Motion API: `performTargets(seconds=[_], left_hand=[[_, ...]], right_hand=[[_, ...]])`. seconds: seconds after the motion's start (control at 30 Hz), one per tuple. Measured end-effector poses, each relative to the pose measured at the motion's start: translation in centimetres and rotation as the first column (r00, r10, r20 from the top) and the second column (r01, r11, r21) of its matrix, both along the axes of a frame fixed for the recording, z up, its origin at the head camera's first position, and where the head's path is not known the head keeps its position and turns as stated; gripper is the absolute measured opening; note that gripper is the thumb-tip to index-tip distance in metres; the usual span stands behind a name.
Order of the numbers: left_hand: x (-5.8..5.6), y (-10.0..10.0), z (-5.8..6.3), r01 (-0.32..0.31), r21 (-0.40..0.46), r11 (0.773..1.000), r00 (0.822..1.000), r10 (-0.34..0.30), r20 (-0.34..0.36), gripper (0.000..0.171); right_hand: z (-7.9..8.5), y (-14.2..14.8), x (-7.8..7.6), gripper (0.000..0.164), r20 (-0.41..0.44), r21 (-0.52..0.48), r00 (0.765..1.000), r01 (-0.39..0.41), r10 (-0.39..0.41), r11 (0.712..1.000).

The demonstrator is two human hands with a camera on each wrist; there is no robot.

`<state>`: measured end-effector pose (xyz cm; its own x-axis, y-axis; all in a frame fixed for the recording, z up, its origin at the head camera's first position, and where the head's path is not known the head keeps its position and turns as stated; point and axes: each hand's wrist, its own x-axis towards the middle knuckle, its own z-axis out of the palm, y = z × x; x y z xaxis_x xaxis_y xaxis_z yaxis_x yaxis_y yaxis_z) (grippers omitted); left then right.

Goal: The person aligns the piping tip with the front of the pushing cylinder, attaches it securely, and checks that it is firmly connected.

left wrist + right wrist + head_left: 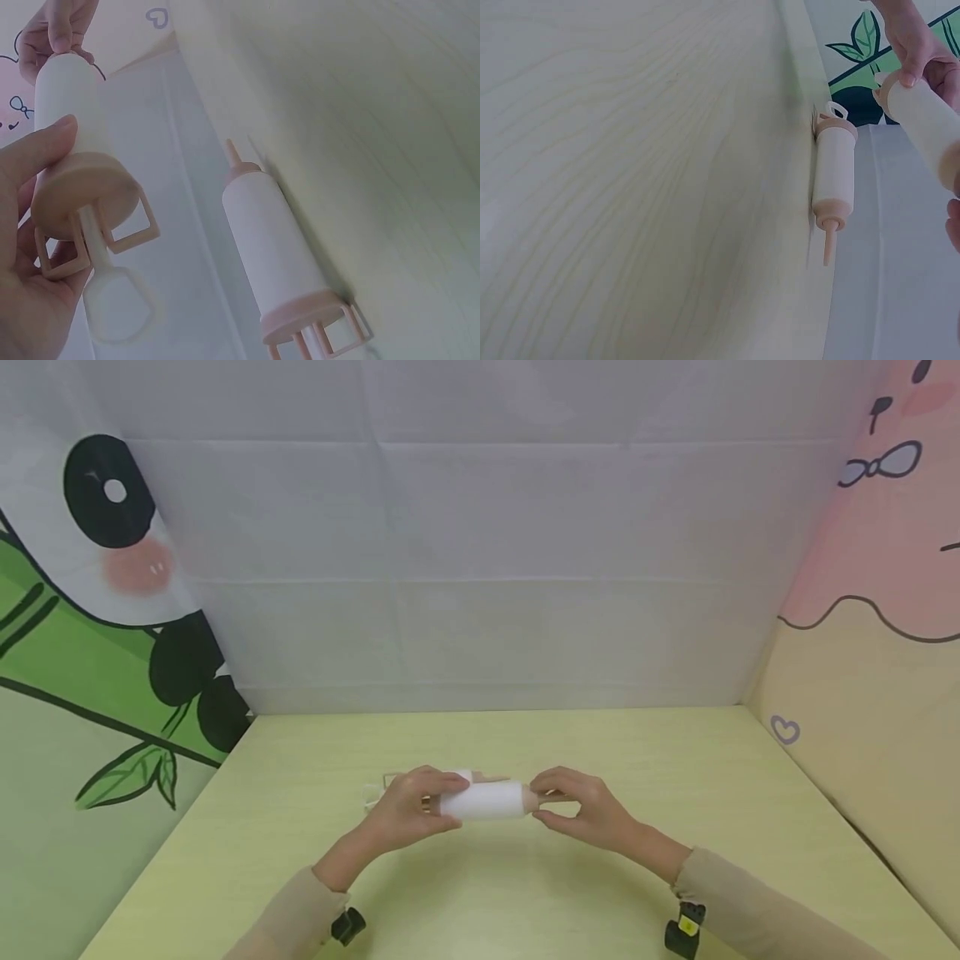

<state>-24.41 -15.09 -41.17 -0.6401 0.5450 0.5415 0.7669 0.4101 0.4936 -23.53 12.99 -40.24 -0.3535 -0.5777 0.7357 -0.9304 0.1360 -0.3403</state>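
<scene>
Both hands hold a white syringe (483, 802) with tan end caps level above the table. My left hand (412, 802) grips its barrel at the plunger end, thumb on one side and fingers around the other. In the left wrist view, square finger loops and a pale ring-ended plunger (120, 304) extend from its tan cap. My right hand (581, 806) pinches the nozzle end with fingertips and thumb. Behind it, a second similar syringe (277, 240) lies on the table, its thin tan nozzle (829, 244) pointing the same way; the held one partly hides it in the head view.
The pale wood-grain table (525, 893) runs back to a white creased cloth wall (495, 568). A panel with a green leaf drawing (127, 777) stands at the left, and a pink and cream panel (862, 693) at the right.
</scene>
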Motion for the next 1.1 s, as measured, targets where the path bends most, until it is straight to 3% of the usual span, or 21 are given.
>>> performTargets(seconds=[0.07, 0.2, 0.4, 0.5, 0.67, 0.77, 0.9, 1.1], left_hand=[[0.1, -0.1, 0.0, -0.005, -0.002, 1.0, 1.0, 0.005, -0.005, 0.043], [0.2, -0.1, 0.1, -0.007, -0.015, 1.0, 1.0, 0.007, -0.019, 0.043], [0.1, -0.2, -0.1, -0.014, -0.025, 1.0, 1.0, 0.014, -0.027, 0.044], [0.1, -0.2, -0.2, -0.013, -0.019, 1.0, 1.0, 0.013, -0.025, 0.044], [-0.1, -0.1, -0.3, -0.005, -0.013, 1.0, 0.999, 0.004, -0.038, 0.044], [-0.2, 0.0, -0.4, -0.001, -0.011, 1.0, 0.999, 0.001, -0.052, 0.045], [-0.1, 0.1, -0.3, -0.001, -0.009, 1.0, 0.998, 0.0, -0.058, 0.044], [0.0, 0.2, -0.3, -0.006, -0.02, 1.0, 0.998, 0.005, -0.061, 0.045]], right_hand=[[0.3, -0.1, 0.2, 0.036, 0.014, 0.012, 1.0, 0.021, -0.021, 1.0], [-0.9, 0.3, -0.6, 0.033, 0.048, 0.044, 0.997, 0.059, -0.061, 0.997], [-2.6, 1.0, -1.6, 0.047, 0.092, 0.076, 0.991, 0.092, -0.099, 0.993], [-2.7, 1.1, -1.6, 0.047, 0.07, 0.064, 0.994, 0.079, -0.084, 0.995], [-2.7, 0.8, -1.8, 0.029, -0.015, 0.021, 1.0, 0.027, -0.027, 0.999], [-2.7, 0.8, -1.9, 0.027, -0.039, 0.005, 0.999, 0.012, -0.012, 1.0], [-2.6, 1.0, -2.0, 0.029, -0.039, 0.021, 0.998, 0.053, -0.052, 0.998], [-2.7, 1.3, -2.1, 0.035, 0.023, 0.071, 0.995, 0.093, -0.095, 0.993]])
